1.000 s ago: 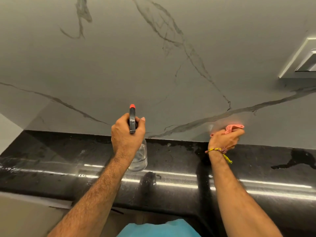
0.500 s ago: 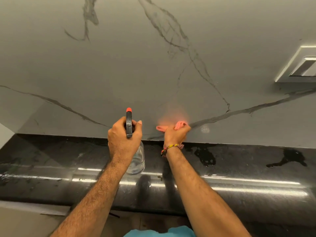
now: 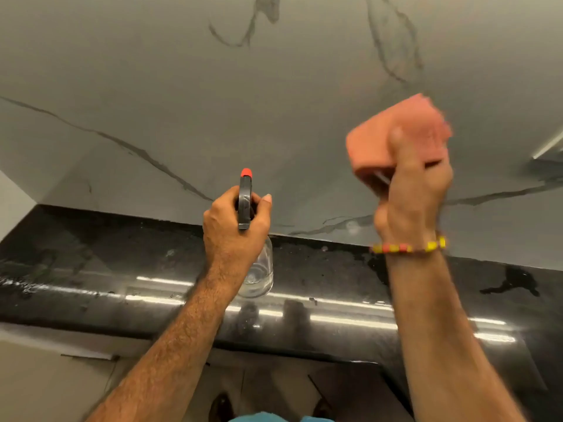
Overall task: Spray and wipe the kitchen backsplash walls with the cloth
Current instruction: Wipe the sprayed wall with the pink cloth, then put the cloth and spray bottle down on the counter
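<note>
— Where the left hand [image 3: 236,226] wraps the spray bottle [image 3: 254,248], which way does it point?

— Long axis upright, clear body hanging below the fist over the black counter [image 3: 122,269]; red nozzle tip aimed away, at the marble backsplash [image 3: 182,102]. Fingers curled tight round the neck and trigger.

— And to the right?

— Right hand [image 3: 411,193], raised, blurred, clamps the folded pink cloth [image 3: 396,138] between thumb and fingers. Cloth sits high against the backsplash; contact cannot be told. Beaded bracelet [image 3: 408,247] on that wrist.
</note>
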